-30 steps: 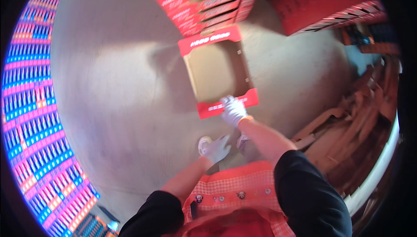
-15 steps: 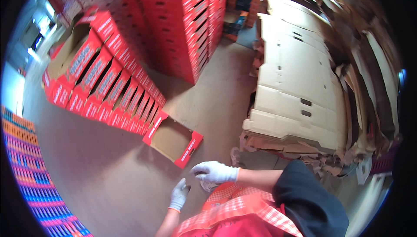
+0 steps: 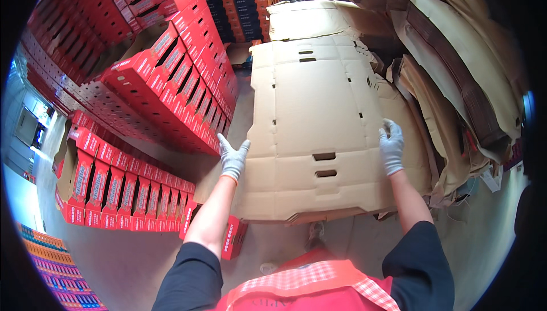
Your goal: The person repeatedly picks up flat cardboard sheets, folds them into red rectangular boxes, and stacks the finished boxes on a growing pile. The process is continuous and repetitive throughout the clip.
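Observation:
A flat tan cardboard blank (image 3: pixel 310 111) with slots and notched edges lies printed side hidden on top of a stack of similar sheets. Beside its left edge is my left hand (image 3: pixel 232 157), in a white glove, its fingers and thumb spread and holding nothing. My right hand (image 3: pixel 391 148), gloved too, is over the blank's right edge with fingers apart and slightly bent. Whether either glove touches the cardboard, I cannot tell. Left of my left forearm, partly hidden by it, a red tray box (image 3: pixel 233 237) rests on the floor at the end of a row of stacked red boxes (image 3: pixel 122 191).
Tall stacks of red cardboard boxes (image 3: pixel 188 77) stand at the left and far left. Bundles of folded brown cardboard (image 3: pixel 456 66) lean along the right. Dark and orange boxes (image 3: pixel 239 3) are stacked at the back, and colourful ones (image 3: pixel 57 271) at the lower left.
My view has turned right toward the cardboard stack. Both hands have moved from low near the red tray box, out and apart to the two sides of the top blank.

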Motion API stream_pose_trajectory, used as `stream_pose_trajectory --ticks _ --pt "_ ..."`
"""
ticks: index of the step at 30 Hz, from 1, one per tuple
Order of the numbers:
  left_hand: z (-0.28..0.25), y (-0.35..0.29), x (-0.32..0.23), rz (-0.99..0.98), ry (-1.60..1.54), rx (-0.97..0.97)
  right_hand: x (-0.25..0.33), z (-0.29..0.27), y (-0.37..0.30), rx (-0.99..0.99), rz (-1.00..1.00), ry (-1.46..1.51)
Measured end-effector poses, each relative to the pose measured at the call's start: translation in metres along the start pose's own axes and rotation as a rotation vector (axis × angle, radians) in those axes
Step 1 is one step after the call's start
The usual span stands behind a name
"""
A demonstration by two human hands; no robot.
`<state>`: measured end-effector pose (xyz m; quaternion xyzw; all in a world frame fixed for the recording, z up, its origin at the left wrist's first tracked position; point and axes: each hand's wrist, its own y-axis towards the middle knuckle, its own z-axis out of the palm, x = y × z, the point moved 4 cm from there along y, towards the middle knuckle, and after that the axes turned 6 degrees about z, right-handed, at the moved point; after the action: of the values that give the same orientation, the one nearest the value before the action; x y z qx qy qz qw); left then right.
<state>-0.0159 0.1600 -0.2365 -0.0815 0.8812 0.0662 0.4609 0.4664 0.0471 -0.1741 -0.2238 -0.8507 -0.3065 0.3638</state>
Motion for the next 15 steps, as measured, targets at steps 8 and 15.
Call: stream_pose_trajectory --ticks 8,15 --pt "0.072 0.021 0.003 -0.434 -0.697 0.292 -0.053 0.014 0.025 0.322 0.262 -0.419" --pt "0.02 -0.002 -0.021 -0.561 -1.014 0.305 -0.043 -0.048 0.062 0.522 0.07 -0.235"
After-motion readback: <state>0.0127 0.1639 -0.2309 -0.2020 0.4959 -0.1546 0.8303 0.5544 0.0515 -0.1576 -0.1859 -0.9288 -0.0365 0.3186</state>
